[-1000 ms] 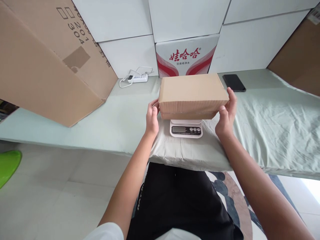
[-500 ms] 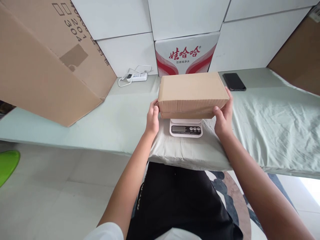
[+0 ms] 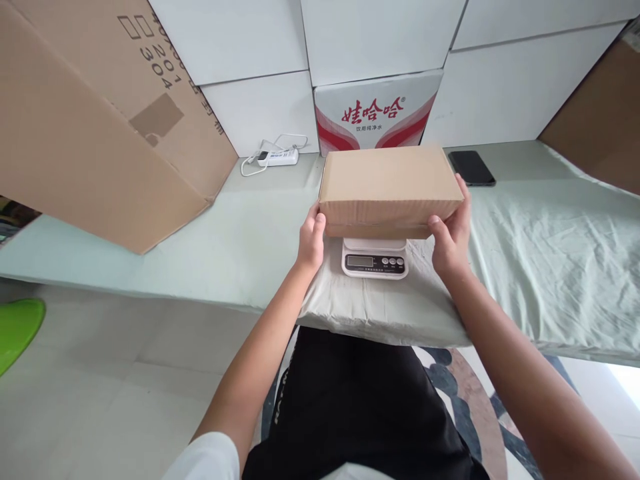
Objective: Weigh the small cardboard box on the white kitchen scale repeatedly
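Observation:
A closed brown cardboard box [image 3: 390, 177] is held between my two hands, over a white digital kitchen scale [image 3: 375, 265]. My left hand [image 3: 313, 237] grips the box's left end, thumb at the near corner. My right hand [image 3: 453, 230] clasps the right end, its thumb on the front face and its fingers around the side. The box hides most of the weighing platform, so I cannot tell whether it rests on it. The scale's display and its buttons face me, and no digits can be made out on the display.
The table wears a pale green cloth [image 3: 240, 233]. Behind the box stands a red-and-white printed carton [image 3: 373, 110] against white panels. A black phone [image 3: 471, 168] lies at the back right, a white power strip [image 3: 279, 157] with a cable at the back left. A large carton [image 3: 100, 133] fills the left.
The whole view has shifted slightly, with things sitting a little lower and to the right. Both hands keep the same hold on the box, which stays over the scale.

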Motion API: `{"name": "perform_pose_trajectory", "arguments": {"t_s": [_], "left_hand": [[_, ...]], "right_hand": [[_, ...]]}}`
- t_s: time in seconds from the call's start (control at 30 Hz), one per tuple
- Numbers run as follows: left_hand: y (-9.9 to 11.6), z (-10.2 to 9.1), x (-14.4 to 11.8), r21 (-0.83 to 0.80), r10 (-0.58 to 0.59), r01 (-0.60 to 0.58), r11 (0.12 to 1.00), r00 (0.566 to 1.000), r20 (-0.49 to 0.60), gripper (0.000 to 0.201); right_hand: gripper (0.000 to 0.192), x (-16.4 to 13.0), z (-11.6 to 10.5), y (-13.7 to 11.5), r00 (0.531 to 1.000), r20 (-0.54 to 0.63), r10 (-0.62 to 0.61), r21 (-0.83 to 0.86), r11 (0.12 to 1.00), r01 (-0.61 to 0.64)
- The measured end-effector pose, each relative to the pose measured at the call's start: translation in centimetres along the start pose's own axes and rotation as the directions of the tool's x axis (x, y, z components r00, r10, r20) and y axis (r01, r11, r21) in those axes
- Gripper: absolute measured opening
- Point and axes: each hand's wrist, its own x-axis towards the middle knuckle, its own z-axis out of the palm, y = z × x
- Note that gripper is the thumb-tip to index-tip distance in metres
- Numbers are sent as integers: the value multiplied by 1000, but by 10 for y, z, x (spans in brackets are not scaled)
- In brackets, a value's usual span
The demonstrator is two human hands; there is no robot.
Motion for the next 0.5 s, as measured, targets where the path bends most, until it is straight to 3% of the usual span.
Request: {"name": "perform_pose_trajectory", "arguments": {"t_s": [0.1,0.2,0.33,0.43,0.5], "left_hand": [[5,1,32,-18,42,-41,999,999,15,77],[-5,4,79,-88,87,-83,993,995,43,77],[-43,16,121,-112,-3,6,994,1000,25,86],[-73,25,125,-70,-124,122,990,992,-21,83],[-87,27,122,-72,-145,143,987,989,-20,78]], "right_hand": [[91,26,0,-15,998,14,-55,37,998,55],[88,55,9,-16,995,32,-94,70,993,91],[94,79,37,20,997,64,48,-41,998,-45],[108,84,51,54,989,85,118,-142,984,-105],[109,82,51,65,977,130,170,-207,968,-140]]}}
